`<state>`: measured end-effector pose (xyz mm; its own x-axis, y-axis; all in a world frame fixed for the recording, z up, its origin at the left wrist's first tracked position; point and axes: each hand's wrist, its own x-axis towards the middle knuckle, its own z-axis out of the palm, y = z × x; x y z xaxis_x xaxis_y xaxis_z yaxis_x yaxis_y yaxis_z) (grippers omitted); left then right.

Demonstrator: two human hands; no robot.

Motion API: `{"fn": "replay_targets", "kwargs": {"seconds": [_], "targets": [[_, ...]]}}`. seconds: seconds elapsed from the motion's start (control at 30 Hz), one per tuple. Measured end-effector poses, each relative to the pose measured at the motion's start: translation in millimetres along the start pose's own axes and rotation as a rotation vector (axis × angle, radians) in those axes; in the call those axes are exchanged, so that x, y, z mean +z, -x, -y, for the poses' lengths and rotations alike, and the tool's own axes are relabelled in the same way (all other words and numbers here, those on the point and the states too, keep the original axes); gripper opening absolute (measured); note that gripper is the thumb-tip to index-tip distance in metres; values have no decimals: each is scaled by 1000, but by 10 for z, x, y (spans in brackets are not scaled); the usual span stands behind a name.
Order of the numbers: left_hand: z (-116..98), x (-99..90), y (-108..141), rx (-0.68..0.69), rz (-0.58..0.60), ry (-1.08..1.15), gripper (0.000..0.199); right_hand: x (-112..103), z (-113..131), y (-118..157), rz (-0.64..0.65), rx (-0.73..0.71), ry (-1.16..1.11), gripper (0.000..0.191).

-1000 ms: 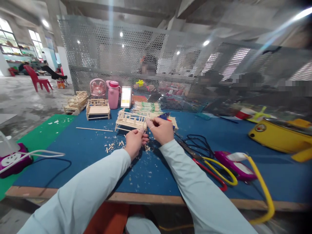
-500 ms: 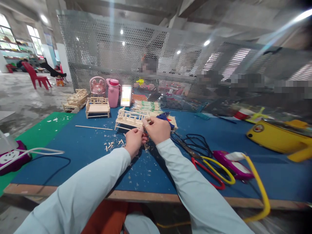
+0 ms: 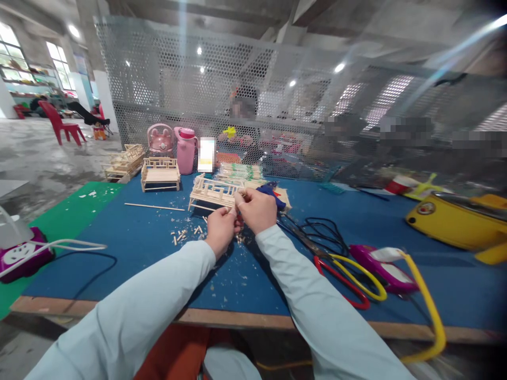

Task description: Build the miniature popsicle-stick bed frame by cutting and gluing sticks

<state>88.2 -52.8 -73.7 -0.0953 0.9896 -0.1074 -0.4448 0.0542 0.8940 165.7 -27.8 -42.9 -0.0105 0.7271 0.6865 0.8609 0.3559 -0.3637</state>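
Note:
A small wooden-stick bench model (image 3: pixel 212 194) stands on the blue table, tilted slightly, with its right end behind my fingers. My right hand (image 3: pixel 258 210) pinches at that end, fingers closed. Just below it my left hand (image 3: pixel 222 227) is closed too, its fingertips meeting those of the right. Whatever small piece lies between the fingertips is hidden. Short cut stick bits (image 3: pixel 180 236) lie scattered left of my hands. One long thin stick (image 3: pixel 154 206) rests further left.
Another finished-looking stick bench (image 3: pixel 160 174) stands behind, beside a pink bottle (image 3: pixel 185 150). Scissors with red and yellow handles (image 3: pixel 344 274) lie at right, near a purple power strip (image 3: pixel 382 268). A yellow case (image 3: pixel 447 221) sits far right. A perforated metal screen (image 3: pixel 158 74) rises behind the table.
The whole view has shifted slightly, so things sit a little further right. My hands keep almost the same pose at the bench's right end.

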Motion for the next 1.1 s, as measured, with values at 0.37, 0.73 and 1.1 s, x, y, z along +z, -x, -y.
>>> {"fn": "replay_targets", "kwargs": {"seconds": [0.37,0.73,1.1], "targets": [[48,25,-155,-128,-97,94,17,96,-185,-124,-144,358,-710,25],[-185,-149,-330,-280,19,-20,28,107,-195,-77,222,451,-970,25],[-246,-422,-71,60,367,-268,30,-25,-185,99,402,133,-656,30]]}}
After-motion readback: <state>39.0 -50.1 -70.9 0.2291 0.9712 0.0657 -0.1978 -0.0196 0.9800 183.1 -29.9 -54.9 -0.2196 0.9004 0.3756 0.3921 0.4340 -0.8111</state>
